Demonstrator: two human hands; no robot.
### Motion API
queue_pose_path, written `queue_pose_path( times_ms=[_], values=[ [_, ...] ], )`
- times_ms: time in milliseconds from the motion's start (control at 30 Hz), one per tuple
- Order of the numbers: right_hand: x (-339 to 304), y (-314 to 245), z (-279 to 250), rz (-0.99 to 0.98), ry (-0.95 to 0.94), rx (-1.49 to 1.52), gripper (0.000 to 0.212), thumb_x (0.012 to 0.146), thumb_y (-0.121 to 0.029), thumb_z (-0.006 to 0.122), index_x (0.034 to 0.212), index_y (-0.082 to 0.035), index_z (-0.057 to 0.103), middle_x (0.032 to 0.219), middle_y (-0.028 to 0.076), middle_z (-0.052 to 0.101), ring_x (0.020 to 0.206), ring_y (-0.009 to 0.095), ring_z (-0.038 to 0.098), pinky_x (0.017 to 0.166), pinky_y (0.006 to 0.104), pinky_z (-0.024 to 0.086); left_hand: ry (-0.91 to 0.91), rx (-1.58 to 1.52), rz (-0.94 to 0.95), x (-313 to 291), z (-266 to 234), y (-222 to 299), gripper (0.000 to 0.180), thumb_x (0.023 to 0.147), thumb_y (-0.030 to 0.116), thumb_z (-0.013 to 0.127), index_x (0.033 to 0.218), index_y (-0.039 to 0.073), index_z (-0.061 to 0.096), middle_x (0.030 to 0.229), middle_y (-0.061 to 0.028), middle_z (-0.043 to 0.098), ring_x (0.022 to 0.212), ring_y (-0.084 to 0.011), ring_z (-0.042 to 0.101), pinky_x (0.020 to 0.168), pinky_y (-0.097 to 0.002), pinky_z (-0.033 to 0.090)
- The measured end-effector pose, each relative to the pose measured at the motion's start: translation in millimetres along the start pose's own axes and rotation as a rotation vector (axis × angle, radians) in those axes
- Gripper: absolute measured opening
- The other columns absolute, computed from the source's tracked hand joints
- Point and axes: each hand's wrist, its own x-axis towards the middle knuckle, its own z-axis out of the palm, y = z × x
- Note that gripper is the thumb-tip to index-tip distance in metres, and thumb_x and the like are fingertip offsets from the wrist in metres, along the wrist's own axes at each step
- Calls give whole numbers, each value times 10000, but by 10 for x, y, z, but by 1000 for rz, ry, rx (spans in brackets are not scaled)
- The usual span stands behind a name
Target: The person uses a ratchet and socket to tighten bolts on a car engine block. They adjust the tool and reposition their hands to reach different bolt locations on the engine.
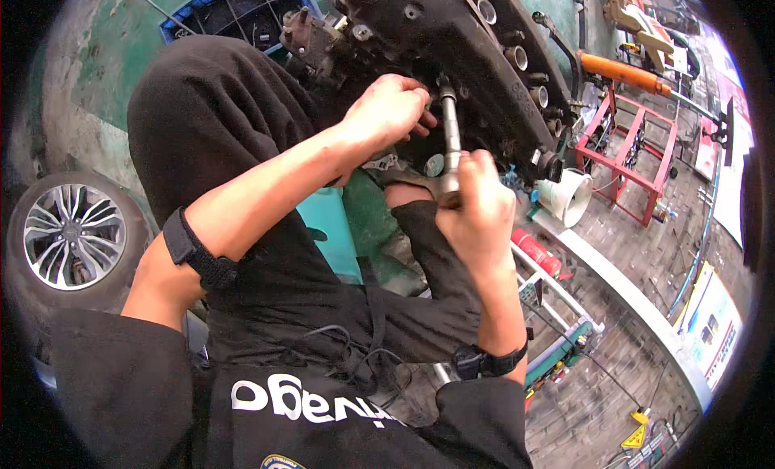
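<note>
A dark, greasy engine block fills the upper middle of the head view, with several round metal ports along its right side. A steel ratchet wrench stands against it, head at the top. My right hand is closed around the lower handle of the wrench. My left hand is curled at the wrench's head, pressing it to the engine. Both forearms come up from the lower edge over my black-clad knees and apron.
A car wheel with an alloy rim lies at the left. A blue parts crate sits behind. To the right stand a red metal frame, an orange cylinder, a white bucket and a red extinguisher.
</note>
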Motion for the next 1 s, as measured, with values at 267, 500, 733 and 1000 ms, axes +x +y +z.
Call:
queue_pose_path(
  times_ms=[267,500,733,1000],
  values=[
    [121,-23,-24,588,228,206,257,667,23,640,861,-28,479,641,133,539,506,281,549,522,355,458,3,-21,39,18,10,-20,422,946,170,428,1304,-50,468,985,-161,689,836,-241,670,712,-340,512],
    [275,0,-180,322,168,29,269,663,76,567,911,-24,534,697,131,581,584,256,595,529,346,460,3,6,28,19,-38,-12,408,945,168,434,1285,-49,494,986,-160,688,832,-234,667,718,-338,516],
    [197,-160,-2,7,-243,-123,242,707,-54,656,892,-67,501,746,102,570,555,278,615,489,380,509,27,-15,48,27,-13,-29,401,889,165,423,1199,-51,558,952,-160,693,835,-233,678,692,-349,523],
    [392,58,-325,499,-15,214,489,620,-197,867,907,-37,505,735,136,603,611,255,622,579,329,479,-7,-27,53,47,10,-9,410,947,166,439,1293,-49,485,981,-174,685,807,-227,663,709,-334,516]
  ],
)
